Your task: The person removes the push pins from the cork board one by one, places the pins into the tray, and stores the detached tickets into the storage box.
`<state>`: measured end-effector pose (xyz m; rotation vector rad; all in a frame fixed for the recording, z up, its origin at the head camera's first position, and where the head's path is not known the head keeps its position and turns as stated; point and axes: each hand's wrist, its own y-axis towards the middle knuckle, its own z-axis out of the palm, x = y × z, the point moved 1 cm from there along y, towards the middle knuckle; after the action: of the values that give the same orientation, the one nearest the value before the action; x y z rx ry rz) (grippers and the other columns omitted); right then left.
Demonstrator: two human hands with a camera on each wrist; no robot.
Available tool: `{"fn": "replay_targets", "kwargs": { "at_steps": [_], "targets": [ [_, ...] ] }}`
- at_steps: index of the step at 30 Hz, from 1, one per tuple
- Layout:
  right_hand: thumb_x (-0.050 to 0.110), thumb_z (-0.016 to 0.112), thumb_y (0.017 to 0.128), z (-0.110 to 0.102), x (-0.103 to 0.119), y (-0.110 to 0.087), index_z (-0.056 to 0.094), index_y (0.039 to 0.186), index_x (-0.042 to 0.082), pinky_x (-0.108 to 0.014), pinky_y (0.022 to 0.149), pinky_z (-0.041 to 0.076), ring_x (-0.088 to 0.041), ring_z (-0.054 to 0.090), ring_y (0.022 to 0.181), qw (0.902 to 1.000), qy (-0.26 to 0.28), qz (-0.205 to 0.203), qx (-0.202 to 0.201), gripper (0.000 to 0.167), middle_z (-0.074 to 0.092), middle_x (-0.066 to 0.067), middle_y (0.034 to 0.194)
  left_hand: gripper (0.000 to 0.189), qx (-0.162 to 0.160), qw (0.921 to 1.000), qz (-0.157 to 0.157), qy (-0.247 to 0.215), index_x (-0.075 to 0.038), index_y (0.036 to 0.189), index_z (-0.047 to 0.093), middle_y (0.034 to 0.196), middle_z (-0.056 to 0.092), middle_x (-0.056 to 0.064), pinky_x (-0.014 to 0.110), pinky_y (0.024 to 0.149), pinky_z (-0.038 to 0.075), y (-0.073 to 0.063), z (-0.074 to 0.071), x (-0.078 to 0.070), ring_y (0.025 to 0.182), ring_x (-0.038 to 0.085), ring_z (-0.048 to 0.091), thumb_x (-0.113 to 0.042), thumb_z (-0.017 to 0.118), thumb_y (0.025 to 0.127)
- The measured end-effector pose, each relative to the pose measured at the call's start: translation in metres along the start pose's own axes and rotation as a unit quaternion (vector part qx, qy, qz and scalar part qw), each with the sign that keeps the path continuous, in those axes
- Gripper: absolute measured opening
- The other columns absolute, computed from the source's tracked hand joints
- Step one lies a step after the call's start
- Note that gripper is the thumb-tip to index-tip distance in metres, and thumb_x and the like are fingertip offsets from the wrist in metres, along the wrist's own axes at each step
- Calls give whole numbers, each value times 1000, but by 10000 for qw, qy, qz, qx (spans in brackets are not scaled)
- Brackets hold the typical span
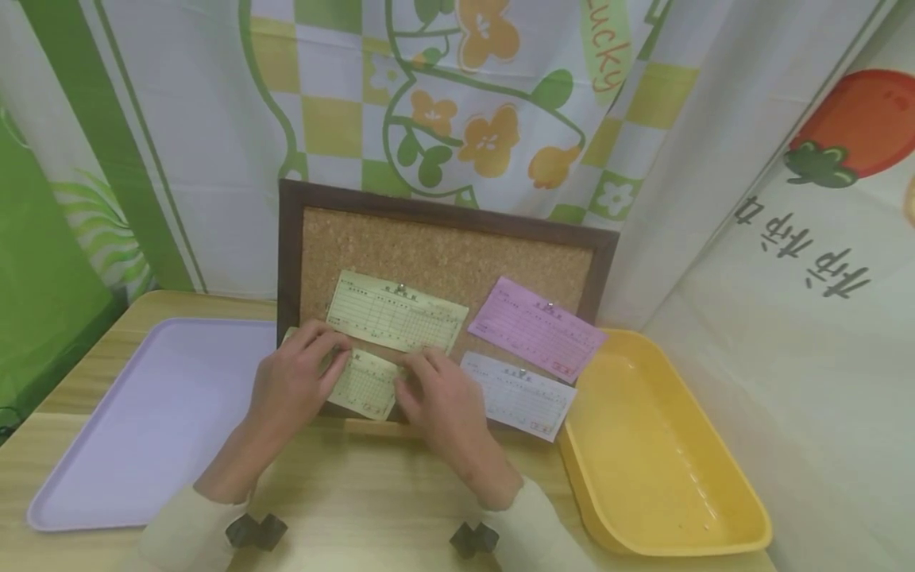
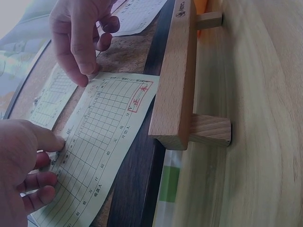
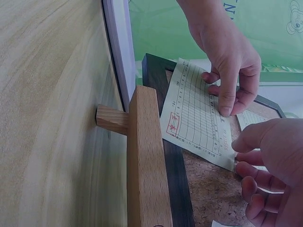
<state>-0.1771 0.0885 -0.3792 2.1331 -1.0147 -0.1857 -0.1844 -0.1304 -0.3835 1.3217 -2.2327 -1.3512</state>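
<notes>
Pale sleeves [image 1: 182, 528], btm of frame, lead to L hand [image 1: 289, 377] & R hand [image 1: 445, 395], both pinching lower yellow receipt slip [image 1: 366, 388], ctr-left on corkboard [image 1: 443, 246], which could skew or drop if either grip loosens.

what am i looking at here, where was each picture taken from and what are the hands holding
There is no robot here: these are a person's bare left hand and right hand. The wide picture is taken from the person's head, looking forward and down; the other two from the left and right wrists. On the wood-grain table are a lavender tray, a yellow bin and a framed cork board on a wooden stand. The board carries an upper yellow slip, a pink slip and a white slip. Both hands hold the lower yellow slip near its top edge.
</notes>
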Motion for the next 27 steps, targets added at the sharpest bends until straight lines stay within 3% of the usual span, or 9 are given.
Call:
{"fn": "replay_targets", "kwargs": {
  "at_steps": [27],
  "targets": [
    [15, 78, 90, 1, -1, 0, 73, 108, 11, -17, 58, 48, -7, 57, 71, 10000, 25, -25, -4, 19, 67, 2, 98, 10, 214, 9997, -76, -28, -7, 92, 71, 98, 62, 7, 26, 41, 42, 0, -2, -1, 58, 14, 52, -3, 79, 86]
  ]
}}
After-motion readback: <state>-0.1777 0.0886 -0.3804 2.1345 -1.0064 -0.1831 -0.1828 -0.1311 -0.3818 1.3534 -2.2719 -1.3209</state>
